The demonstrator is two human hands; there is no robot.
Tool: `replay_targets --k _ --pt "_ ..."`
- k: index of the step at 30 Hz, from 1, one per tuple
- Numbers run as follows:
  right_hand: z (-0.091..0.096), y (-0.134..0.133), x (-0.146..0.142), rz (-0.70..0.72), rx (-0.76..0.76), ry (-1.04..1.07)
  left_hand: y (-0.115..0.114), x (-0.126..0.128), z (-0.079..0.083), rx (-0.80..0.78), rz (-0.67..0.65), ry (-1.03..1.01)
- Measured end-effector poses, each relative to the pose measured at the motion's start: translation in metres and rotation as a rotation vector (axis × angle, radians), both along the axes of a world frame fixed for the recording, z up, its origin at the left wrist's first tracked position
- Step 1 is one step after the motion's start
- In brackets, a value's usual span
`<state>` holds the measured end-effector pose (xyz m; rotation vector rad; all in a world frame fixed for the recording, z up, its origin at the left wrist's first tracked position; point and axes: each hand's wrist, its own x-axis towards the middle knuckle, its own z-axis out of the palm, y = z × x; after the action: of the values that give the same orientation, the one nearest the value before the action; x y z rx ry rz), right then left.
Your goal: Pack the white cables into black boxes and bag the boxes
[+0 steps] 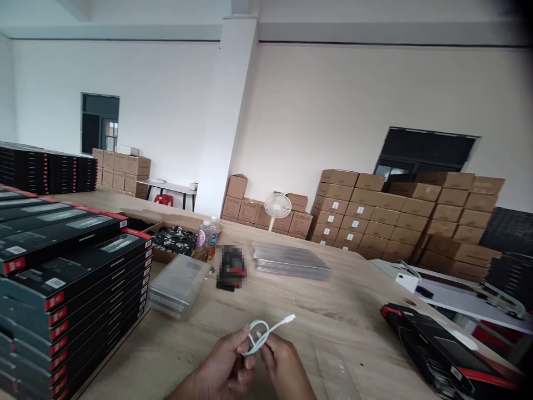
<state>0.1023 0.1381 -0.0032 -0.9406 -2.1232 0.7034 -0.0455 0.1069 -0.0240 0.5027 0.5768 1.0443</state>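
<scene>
A white charging cable [259, 336], bent into a small loop, is held between my two hands above the wooden table. My left hand [227, 361] pinches the loop's left side between thumb and fingers. On the other side, my right hand [283, 364] grips the cable near where its strands cross. One connector end sticks out to the upper right, past my right hand. The cable's other end is partly hidden by my fingers.
Black boxes with red edges [104, 283] are stacked high at left. Near them are clear plastic trays [179, 286], bottles [204, 239] and a carton of dark packets [172, 239]. Clear plastic sheets [291, 261] lie further back. An opened black box [441, 344] lies at right.
</scene>
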Motion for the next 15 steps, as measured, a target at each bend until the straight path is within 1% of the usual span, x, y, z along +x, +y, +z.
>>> replay_targets --k 3,6,8,10,11,13,15 --pt "-0.002 0.002 -0.002 -0.130 0.049 0.079 0.002 -0.002 0.002 -0.068 0.052 0.008" --pt "-0.005 0.003 -0.003 -0.222 0.098 0.167 0.003 -0.002 0.003 -0.101 0.086 -0.014" --pt "-0.005 0.003 -0.003 -0.349 0.203 0.185 0.004 -0.001 0.004 -0.120 0.103 -0.018" --pt "-0.005 0.002 -0.002 -0.460 0.373 0.135 0.004 0.002 0.004 -0.130 0.124 0.000" --pt "-0.005 0.002 -0.002 -0.475 0.462 0.086 0.003 0.003 0.004 -0.129 0.129 0.015" --pt "-0.003 0.002 -0.002 -0.444 0.605 -0.026 0.002 0.006 0.004 -0.118 0.115 0.054" --pt "-0.002 0.002 -0.002 -0.414 0.689 -0.111 0.001 0.009 0.004 -0.081 0.089 0.090"
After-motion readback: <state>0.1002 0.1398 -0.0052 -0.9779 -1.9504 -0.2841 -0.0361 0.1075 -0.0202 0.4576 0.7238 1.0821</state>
